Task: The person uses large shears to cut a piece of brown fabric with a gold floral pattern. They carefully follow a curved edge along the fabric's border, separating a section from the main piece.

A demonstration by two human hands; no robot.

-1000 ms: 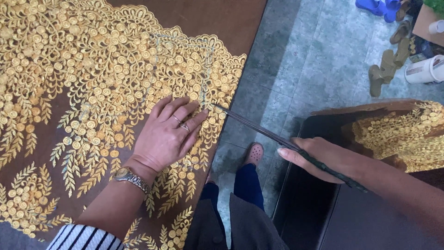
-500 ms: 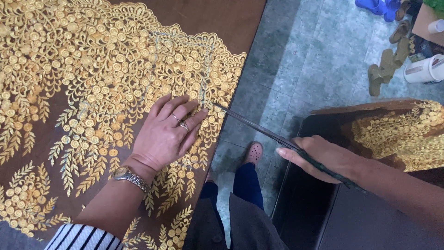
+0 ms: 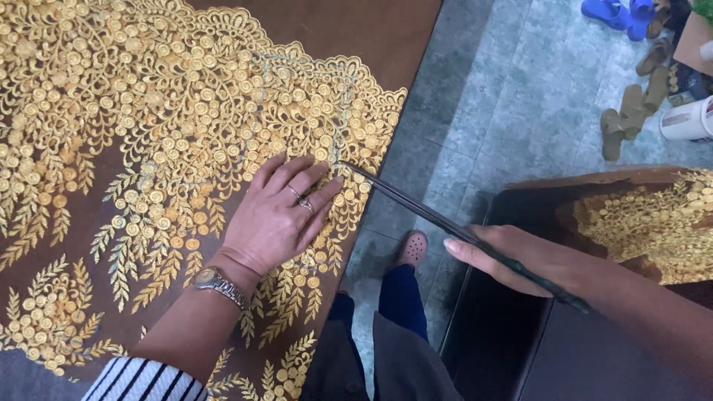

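Observation:
A brown fabric with dense gold floral embroidery lies spread flat on the left. My left hand, with two rings and a wristwatch, presses palm-down on the embroidery near the scalloped edge. My right hand grips a long thin dark tool. Its tip touches the gold work just beside my left fingertips.
A dark box or table stands at lower right with more gold-embroidered cloth on it. My legs and a pink shoe show over the grey tiled floor. Sandals, blue slippers and a white container lie at upper right.

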